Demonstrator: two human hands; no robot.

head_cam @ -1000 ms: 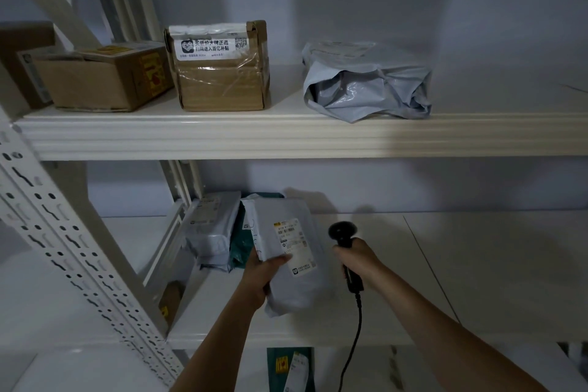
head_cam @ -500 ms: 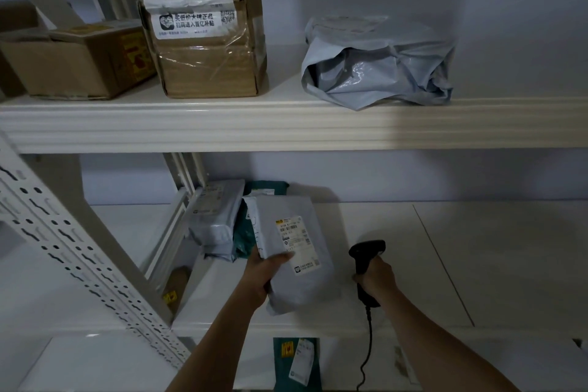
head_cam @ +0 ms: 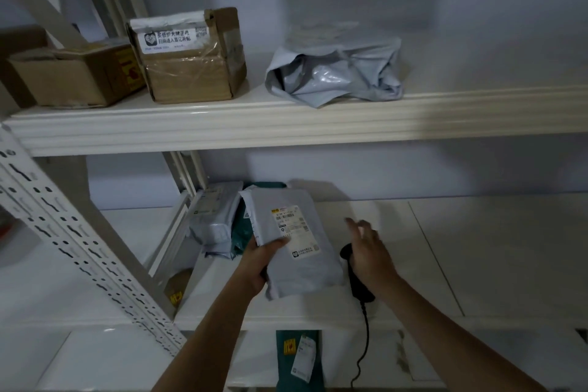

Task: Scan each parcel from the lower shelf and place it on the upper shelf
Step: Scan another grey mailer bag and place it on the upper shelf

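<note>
My left hand [head_cam: 259, 259] grips a grey poly-bag parcel [head_cam: 297, 267] by its left edge, label facing up, just above the lower shelf [head_cam: 445, 248]. The black corded scanner [head_cam: 358, 283] lies on the lower shelf right of that parcel. Over the scanner hovers my right hand [head_cam: 370, 253], fingers spread, holding nothing. Behind the held parcel lean another grey parcel [head_cam: 213, 219] and a teal one [head_cam: 241, 234]. On the upper shelf [head_cam: 286, 119] sit two cardboard boxes [head_cam: 191, 56] [head_cam: 74, 76] and a crumpled grey bag [head_cam: 337, 71].
A perforated white upright [head_cam: 73, 242] slants across the left. A teal parcel with a white label [head_cam: 297, 356] lies on a level below. The scanner's cable [head_cam: 362, 350] hangs over the lower shelf's front edge. The upper shelf's right part is bare.
My right hand has let go of the scanner, which now lies on the lower shelf, and has opened above it. The left hand still holds the grey parcel.
</note>
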